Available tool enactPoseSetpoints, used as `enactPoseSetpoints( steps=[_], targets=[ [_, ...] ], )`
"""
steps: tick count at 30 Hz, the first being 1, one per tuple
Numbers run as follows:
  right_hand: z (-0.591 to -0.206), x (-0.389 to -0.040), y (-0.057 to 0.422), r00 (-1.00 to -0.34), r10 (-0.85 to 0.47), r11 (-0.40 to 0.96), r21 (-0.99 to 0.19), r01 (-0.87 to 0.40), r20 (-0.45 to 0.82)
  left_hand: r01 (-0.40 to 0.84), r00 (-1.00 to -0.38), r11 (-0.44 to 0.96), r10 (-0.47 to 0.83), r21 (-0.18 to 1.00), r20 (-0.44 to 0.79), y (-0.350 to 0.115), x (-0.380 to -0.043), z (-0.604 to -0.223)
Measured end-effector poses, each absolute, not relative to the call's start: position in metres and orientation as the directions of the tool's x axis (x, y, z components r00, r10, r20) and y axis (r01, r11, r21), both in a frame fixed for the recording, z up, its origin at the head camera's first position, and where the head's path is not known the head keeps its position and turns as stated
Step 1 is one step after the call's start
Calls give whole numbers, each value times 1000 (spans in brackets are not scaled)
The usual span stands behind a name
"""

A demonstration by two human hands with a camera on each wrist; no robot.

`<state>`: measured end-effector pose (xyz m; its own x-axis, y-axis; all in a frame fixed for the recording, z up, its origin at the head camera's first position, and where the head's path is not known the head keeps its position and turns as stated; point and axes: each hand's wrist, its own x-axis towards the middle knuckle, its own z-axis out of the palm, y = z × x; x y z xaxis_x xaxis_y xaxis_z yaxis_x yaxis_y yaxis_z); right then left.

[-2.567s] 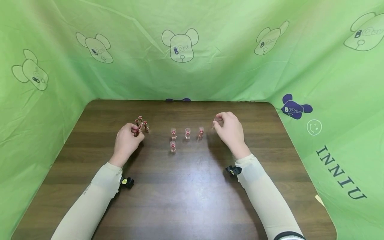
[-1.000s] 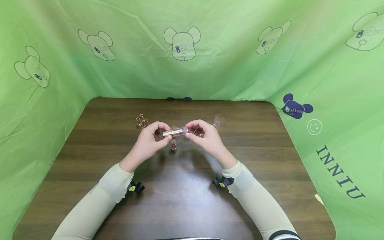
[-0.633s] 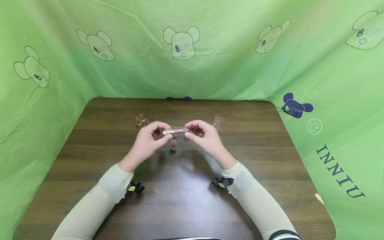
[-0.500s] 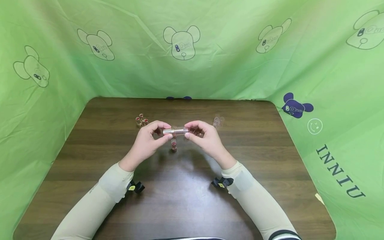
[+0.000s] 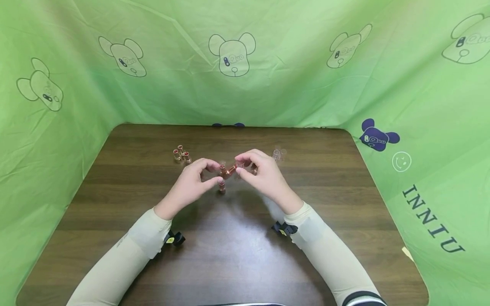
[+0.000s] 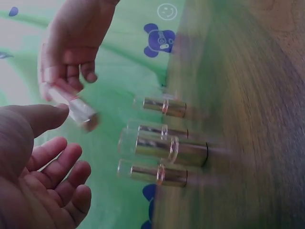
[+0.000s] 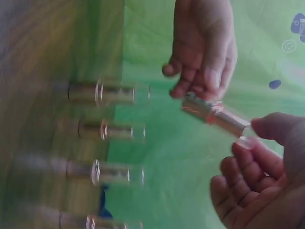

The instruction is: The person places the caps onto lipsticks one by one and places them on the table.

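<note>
In the head view my right hand [image 5: 264, 174] pinches one end of a lipstick [image 5: 231, 170] in a clear cap, tilted in the air over the middle of the table. My left hand [image 5: 193, 182] is beside its other end, thumb and forefinger spread apart with a gap between them. The right wrist view has the lipstick's gold base [image 7: 195, 106] right at the left fingertips, slightly blurred. Below the hands, several capped lipsticks [image 6: 171, 148] stand upright; one [image 5: 222, 188] is nearest the body, and the right hand partly hides others.
At the back left of the wooden table [image 5: 237, 263] stand several uncapped lipsticks [image 5: 186, 157] in a cluster. Clear empty caps [image 5: 276, 155] stand at the back right, behind the right hand. A green cloth [image 5: 233, 97] encloses the table's back and sides.
My left hand took a lipstick from the cluster and my right a clear cap; they met in the middle. Since then the left fingers have parted, and the lipstick has tilted in the right hand.
</note>
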<state>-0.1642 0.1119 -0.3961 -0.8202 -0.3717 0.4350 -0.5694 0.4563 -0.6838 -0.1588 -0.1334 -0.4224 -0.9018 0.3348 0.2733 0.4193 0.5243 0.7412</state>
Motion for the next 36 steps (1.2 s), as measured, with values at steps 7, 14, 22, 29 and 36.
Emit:
enactPoseSetpoints(
  steps=[7,14,22,29,36],
  targets=[
    [-403,-174,117,-836,-463,728,-411,-548,295,348,-936,569,249,745,247,-150,-160,-430],
    [-422,-178,112,-838,-510,789,-284,-545,194,273,-962,616,163,739,219,-162,-165,-435],
    [-426,-177,111,-835,-522,791,-268,-550,173,217,-972,635,75,741,221,-172,-168,-437],
    [-421,-173,113,-840,-527,796,-271,-542,130,179,-978,642,31,746,208,-178,-169,-439],
    [-422,-170,116,-845,-524,802,-269,-533,111,167,-973,669,-8,724,231,-187,-175,-445]
  ],
)
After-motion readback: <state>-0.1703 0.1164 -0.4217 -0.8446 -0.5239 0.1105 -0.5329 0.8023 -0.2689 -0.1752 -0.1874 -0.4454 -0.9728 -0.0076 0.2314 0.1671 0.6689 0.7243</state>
